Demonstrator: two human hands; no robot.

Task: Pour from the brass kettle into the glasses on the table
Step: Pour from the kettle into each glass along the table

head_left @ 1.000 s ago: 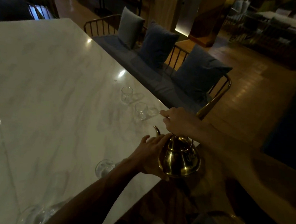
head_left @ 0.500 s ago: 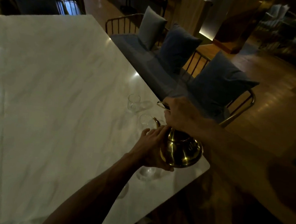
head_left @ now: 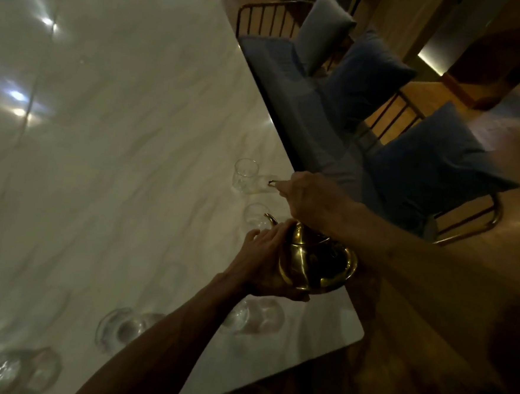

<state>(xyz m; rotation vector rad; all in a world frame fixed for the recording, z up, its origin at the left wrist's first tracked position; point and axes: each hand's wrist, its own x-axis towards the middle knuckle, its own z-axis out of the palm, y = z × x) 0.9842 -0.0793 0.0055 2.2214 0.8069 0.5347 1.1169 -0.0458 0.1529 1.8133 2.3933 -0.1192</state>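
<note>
A shiny brass kettle (head_left: 312, 262) is held above the right edge of the white marble table (head_left: 117, 156). My right hand (head_left: 310, 200) grips its handle from above. My left hand (head_left: 263, 264) presses against the kettle's left side. The curved spout (head_left: 271, 219) points up-left, right over a small clear glass (head_left: 256, 215). Another clear glass (head_left: 245, 176) stands just beyond it. A third glass (head_left: 244, 314) sits under my left wrist, partly hidden. More glasses (head_left: 120, 330) stand near the front left, blurred.
A metal-framed bench (head_left: 291, 76) with blue and grey cushions (head_left: 365, 78) runs along the table's right side. Wooden floor (head_left: 426, 347) lies beyond the table's near right corner. Blurred glassware (head_left: 3, 369) fills the bottom left.
The kettle has moved forward along the table edge, from the near corner up to the second glass. Both hands stayed on it. The view has swung left and down.
</note>
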